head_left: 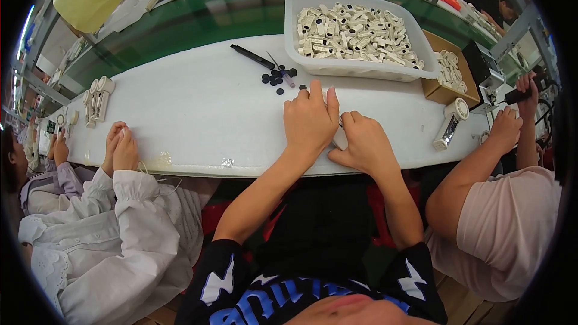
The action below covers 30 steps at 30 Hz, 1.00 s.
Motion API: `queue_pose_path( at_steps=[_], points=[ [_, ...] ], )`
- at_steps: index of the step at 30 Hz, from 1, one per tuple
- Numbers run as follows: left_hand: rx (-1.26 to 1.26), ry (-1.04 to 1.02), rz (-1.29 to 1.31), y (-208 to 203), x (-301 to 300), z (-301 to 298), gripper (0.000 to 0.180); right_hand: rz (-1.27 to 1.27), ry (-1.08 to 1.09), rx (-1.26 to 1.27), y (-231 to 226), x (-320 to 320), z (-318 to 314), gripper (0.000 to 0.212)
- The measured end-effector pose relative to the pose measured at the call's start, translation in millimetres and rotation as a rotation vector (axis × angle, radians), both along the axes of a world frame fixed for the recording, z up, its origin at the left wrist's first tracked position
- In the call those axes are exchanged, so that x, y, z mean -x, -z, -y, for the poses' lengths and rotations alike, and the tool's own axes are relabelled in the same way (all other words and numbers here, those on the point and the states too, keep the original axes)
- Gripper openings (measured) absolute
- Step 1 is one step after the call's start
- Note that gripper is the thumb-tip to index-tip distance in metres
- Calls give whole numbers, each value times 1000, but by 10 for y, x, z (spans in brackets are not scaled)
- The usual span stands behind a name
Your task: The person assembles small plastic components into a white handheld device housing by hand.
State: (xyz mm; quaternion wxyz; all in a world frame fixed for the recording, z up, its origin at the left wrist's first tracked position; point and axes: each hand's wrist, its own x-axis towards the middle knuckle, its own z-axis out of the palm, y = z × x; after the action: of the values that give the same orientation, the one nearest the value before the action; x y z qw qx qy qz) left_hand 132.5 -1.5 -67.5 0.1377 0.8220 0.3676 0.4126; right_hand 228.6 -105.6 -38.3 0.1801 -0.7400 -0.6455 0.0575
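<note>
My left hand and my right hand are closed together around a white plastic part over the table's near side. Only a sliver of that part shows between them; the fingers cover the rest. My left thumb points up along it, while my right fingers curl over its other side. Just beyond my left hand lie several small black round discs. Among them rests a thin pointed tool with a clear purplish handle, and a black pen-like tool lies beside it.
Beyond my hands stands a translucent bin heaped with small white parts. A cardboard box sits right of it. White handheld devices lie at right and left. Co-workers' hands are on both sides; one at right holds a black power screwdriver.
</note>
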Motion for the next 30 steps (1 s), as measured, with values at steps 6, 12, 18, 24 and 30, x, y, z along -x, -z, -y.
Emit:
queue_pose_path(
  at_steps=[6, 12, 18, 24, 30],
  points=[
    [16, 61, 58, 8, -19, -43, 29, -89, 94, -144, 140, 42, 138, 42],
    [43, 33, 71, 66, -1, -18, 31, -32, 65, -630, 362, 19, 291, 51],
    [151, -7, -96, -69, -20, 49, 34, 50, -40, -661, 454, 2, 316, 54],
    [413, 254, 301, -16, 298, 71, 34, -34, 68, -682, 482, 53, 357, 50],
    [294, 503, 318, -51, 779, 207, 52, -302, 21, -474, 356, 140, 584, 53]
  ],
)
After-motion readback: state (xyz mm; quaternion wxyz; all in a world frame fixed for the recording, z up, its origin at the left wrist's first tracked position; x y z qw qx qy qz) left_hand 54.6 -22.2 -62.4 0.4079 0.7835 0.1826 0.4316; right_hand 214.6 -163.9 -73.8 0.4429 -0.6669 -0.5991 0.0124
